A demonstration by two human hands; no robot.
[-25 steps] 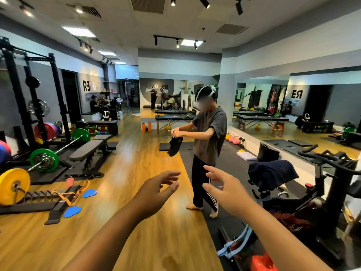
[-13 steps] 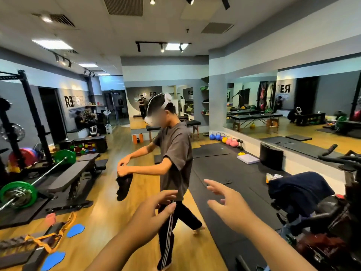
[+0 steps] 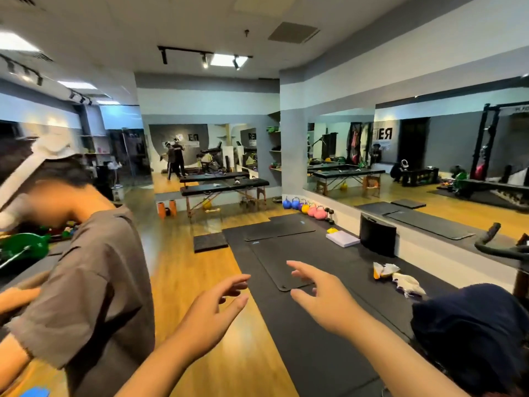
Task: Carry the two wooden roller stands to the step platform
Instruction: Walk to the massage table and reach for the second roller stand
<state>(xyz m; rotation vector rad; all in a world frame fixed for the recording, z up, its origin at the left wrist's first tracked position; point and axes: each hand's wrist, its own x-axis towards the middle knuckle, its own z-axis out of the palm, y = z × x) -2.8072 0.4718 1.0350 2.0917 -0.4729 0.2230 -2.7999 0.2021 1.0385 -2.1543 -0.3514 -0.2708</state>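
Note:
My left hand (image 3: 211, 316) and my right hand (image 3: 320, 296) are both raised in front of me, fingers spread, holding nothing. They hover above the edge where the wooden floor meets the black floor mats (image 3: 300, 339). A small black pad (image 3: 210, 242) lies on the wood farther ahead. Two orange upright cylinders (image 3: 166, 208) stand by the leg of a massage table. I cannot make out any wooden roller stands in this view.
A person in a grey T-shirt (image 3: 94, 282) stands very close at my left. Two black massage tables (image 3: 226, 186) and coloured kettlebells (image 3: 310, 209) are ahead. A black curved box (image 3: 378, 234), a mirror wall and an exercise bike under a dark cloth (image 3: 469, 333) are on the right.
My view has swung right and moved forward. The person in grey has shifted from ahead of me to close at my left. Both hands stay raised and open.

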